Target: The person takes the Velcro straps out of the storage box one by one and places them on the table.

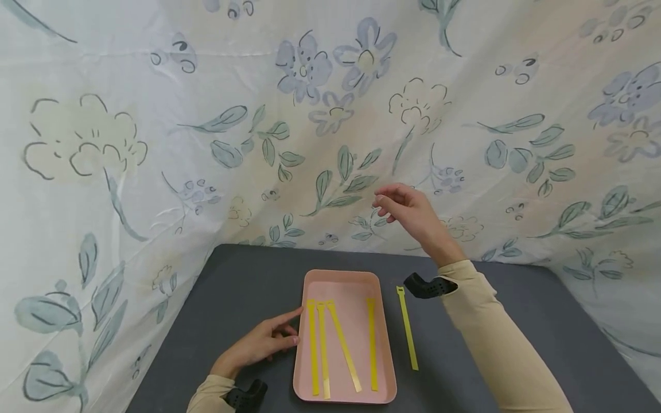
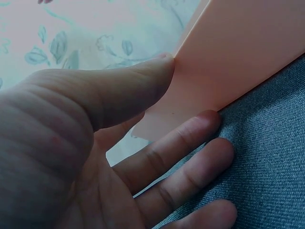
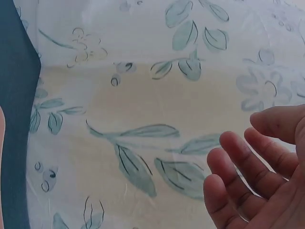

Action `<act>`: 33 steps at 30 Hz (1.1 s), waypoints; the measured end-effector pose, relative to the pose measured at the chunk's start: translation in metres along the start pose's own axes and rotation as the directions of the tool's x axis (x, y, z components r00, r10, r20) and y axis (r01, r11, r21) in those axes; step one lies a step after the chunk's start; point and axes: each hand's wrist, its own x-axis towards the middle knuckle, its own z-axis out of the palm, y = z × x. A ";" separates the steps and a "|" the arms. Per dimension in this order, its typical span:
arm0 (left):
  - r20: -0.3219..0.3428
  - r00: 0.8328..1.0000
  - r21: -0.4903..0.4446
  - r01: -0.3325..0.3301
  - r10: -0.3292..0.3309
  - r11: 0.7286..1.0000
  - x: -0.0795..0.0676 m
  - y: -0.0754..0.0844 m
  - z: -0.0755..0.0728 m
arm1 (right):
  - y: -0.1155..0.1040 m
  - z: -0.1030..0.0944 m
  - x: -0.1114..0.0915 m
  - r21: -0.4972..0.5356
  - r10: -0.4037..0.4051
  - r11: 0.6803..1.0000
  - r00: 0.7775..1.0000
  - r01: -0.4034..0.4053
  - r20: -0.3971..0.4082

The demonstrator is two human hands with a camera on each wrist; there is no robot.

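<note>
A pink tray (image 1: 356,321) lies on the dark table, with several yellow strap-like cable ties (image 1: 312,347) lengthwise inside it. One more yellow cable tie (image 1: 407,328), slotted at its wider end, is on the table just right of the tray. My left hand (image 1: 260,342) touches the tray's left side with its fingertips. In the left wrist view, the thumb meets the rim of the tray wall (image 2: 238,52), while the other fingers extend loosely beside it. Raised beyond the table's far edge, my right hand (image 1: 408,212) has loosely bent fingers and nothing in them.
The dark grey table (image 1: 248,287) is backed and flanked by a floral cloth (image 1: 206,143). A black wrist band (image 1: 430,285) sits on the right wrist, another (image 1: 247,396) on the left.
</note>
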 end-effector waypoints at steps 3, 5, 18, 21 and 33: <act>0.001 1.000 -0.003 0.002 -0.002 1.000 0.000 0.000 0.001 | -0.002 0.005 0.000 0.019 -0.028 0.999 0.999 0.027 0.026; 0.007 1.000 -0.004 0.001 -0.001 1.000 -0.001 -0.002 0.001 | -0.001 0.011 -0.001 0.035 -0.045 0.998 0.998 0.044 0.044; 0.008 1.000 -0.005 0.004 -0.004 1.000 -0.001 -0.001 0.001 | 0.015 0.043 -0.002 0.036 -0.082 0.996 0.979 0.077 0.185; 0.006 1.000 -0.005 0.003 -0.003 1.000 -0.001 -0.001 0.000 | 0.021 0.050 -0.003 0.022 -0.068 0.998 0.975 0.065 0.213; -0.003 1.000 -0.011 0.009 -0.009 1.000 0.001 -0.002 0.001 | 0.059 0.080 -0.014 0.025 0.006 1.000 0.953 -0.014 0.302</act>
